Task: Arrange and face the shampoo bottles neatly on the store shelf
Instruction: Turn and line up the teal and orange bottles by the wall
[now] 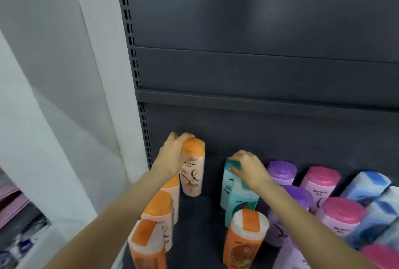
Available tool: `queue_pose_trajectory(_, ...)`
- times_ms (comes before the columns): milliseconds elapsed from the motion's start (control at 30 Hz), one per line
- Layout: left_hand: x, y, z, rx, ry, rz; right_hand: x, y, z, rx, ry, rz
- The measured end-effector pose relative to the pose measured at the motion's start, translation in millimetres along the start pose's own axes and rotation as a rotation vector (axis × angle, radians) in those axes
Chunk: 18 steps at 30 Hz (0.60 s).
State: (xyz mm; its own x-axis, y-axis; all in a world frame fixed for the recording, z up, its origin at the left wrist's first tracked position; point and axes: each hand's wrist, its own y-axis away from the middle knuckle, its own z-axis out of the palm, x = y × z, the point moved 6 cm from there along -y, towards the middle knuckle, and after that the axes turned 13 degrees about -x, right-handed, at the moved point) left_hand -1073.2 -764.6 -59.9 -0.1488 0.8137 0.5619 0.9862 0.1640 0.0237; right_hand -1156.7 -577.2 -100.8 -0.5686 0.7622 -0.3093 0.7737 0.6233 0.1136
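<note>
Standing upright at the shelf (194,221) rear: orange-capped bottle (192,171), left hand (174,156) curled round its cap, and teal bottle (230,184), right hand (248,168) clasping its top; rigid, likely slick plastic, best held at the shoulder; purple bottles (281,171) beside.

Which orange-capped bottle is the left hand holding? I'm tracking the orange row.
The rearmost orange-capped bottle, against the shelf's back panel. The left hand grips its cap; the other orange-capped bottles stand nearer, untouched.
</note>
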Motion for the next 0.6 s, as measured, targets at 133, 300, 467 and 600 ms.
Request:
queue_pose_trajectory(133,-18,-11,18,-0.066,0.012,-0.091,2,0,1,0.03,0.033,-0.032)
queue_pose_trajectory(300,-26,-21,26,-0.069,-0.062,-0.142,4,-3,-1,0.004,0.091,-0.041)
queue_pose_trajectory(467,-35,-27,23,-0.045,-0.063,-0.198,6,-3,-3,0.008,0.095,-0.041)
queue_pose_trajectory(600,-45,-28,27,-0.058,-0.048,-0.216,5,-4,-2,0.016,0.091,-0.04)
